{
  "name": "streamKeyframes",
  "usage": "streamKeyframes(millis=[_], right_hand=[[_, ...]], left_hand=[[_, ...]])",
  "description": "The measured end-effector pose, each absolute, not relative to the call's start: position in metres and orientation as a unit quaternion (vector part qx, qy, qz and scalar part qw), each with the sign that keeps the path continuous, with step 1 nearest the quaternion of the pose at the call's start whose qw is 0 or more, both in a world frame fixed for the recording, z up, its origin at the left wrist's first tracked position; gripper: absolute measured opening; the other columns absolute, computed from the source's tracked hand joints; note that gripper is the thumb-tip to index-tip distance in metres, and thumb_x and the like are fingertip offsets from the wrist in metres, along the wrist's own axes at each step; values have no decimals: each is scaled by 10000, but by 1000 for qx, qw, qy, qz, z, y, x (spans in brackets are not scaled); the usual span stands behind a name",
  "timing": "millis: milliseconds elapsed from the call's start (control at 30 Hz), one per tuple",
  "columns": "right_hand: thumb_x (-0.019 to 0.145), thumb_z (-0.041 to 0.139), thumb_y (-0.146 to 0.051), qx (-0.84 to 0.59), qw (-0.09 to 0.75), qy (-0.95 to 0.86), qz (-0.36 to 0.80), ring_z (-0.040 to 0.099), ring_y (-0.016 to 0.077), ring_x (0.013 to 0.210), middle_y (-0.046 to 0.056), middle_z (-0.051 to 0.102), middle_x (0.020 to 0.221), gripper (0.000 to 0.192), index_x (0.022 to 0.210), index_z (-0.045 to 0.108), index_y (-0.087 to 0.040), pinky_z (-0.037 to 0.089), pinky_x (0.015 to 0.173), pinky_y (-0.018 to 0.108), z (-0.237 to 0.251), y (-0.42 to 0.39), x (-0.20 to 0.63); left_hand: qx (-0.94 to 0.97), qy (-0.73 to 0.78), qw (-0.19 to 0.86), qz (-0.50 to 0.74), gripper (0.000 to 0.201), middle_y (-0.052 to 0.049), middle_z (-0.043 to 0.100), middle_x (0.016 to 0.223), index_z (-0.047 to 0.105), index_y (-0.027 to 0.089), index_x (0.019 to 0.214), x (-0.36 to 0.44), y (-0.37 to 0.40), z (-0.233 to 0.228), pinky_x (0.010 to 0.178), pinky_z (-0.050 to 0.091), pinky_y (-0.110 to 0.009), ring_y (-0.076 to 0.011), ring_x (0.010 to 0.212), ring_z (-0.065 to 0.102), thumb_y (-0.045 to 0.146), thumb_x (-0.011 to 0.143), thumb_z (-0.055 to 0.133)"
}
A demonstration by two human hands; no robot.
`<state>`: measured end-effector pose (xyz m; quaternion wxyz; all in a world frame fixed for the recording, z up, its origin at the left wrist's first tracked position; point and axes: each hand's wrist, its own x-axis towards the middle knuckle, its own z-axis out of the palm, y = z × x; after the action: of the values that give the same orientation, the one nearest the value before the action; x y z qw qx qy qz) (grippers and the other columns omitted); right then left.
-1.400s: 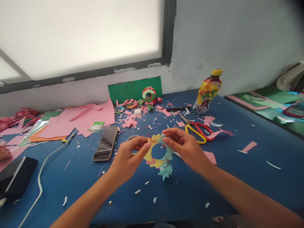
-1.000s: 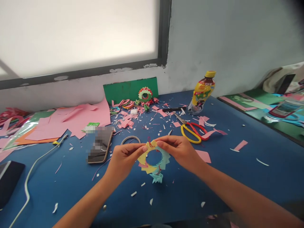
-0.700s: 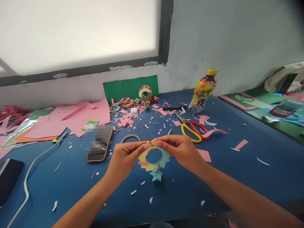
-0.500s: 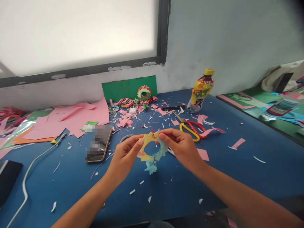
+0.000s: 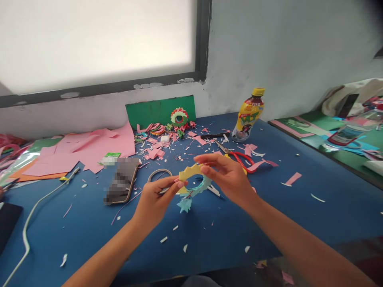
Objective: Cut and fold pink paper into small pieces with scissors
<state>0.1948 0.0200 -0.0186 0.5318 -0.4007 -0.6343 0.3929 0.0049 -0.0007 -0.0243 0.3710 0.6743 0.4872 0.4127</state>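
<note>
Between my two hands, above the blue table, is a folded paper ring, yellow on one part and light blue on the other. My left hand pinches its left side between thumb and fingers. At its upper right, my right hand grips the edge, and the fingers hide that part. A light blue paper star hangs from the ring's lower side. Behind my right hand lie scissors with red and yellow handles, partly covered. A roll of tape is just behind my left hand.
A phone and pink paper sheets lie to the left, near a white cable. A drink bottle stands at the back right. Paper scraps and a green-and-red paper ring are at the back.
The ring has tilted, its star swinging slightly left and up. My right hand has shifted a little up and left along its edge. The camera view has turned slightly right.
</note>
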Motion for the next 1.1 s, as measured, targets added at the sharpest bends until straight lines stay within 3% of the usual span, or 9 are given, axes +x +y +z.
streamKeyframes(millis=[167, 500, 667, 833, 1100], right_hand=[[769, 595, -422, -420, 476, -667, 390, 621, 152, 737, 18, 690, 806, 231, 826, 694, -222, 490, 628, 249, -18, 17, 195], [757, 607, -391, -419, 429, -693, 400, 610, 151, 665, 10, 695, 738, 204, 788, 711, -219, 460, 548, 247, -19, 16, 196], [748, 621, -385, -407, 441, -665, 446, 598, 136, 679, 5, 679, 741, 187, 778, 692, -215, 459, 580, 243, -21, 18, 194], [705, 663, -361, -378, 533, -515, 555, 604, 104, 661, -25, 659, 725, 173, 814, 644, -227, 491, 634, 239, -23, 22, 189], [671, 626, -325, -357, 505, -406, 673, 569, 97, 643, -20, 627, 707, 129, 728, 643, -211, 445, 604, 224, -20, 26, 192]], left_hand=[[725, 481, 294, 396, 277, -11, 691, 680, 724, 169, 869, 7, -5, -23, 557, 474, -213, -164, 643, 621, 363, 820, 532], [787, 442, 238, 358, 274, 14, 659, 630, 693, 192, 1000, 0, -5, -27, 504, 437, -194, -120, 539, 574, 308, 850, 496], [742, 455, 313, 378, 245, -1, 689, 692, 713, 197, 919, 4, -6, -24, 566, 471, -203, -138, 615, 610, 326, 833, 523], [629, 431, 472, 442, 263, -25, 703, 801, 673, 206, 991, 8, -4, -24, 651, 502, -203, -145, 733, 643, 349, 784, 596], [597, 469, 462, 459, 168, -5, 675, 704, 709, 184, 822, 5, 0, -24, 554, 445, -138, -87, 631, 579, 318, 754, 633]])
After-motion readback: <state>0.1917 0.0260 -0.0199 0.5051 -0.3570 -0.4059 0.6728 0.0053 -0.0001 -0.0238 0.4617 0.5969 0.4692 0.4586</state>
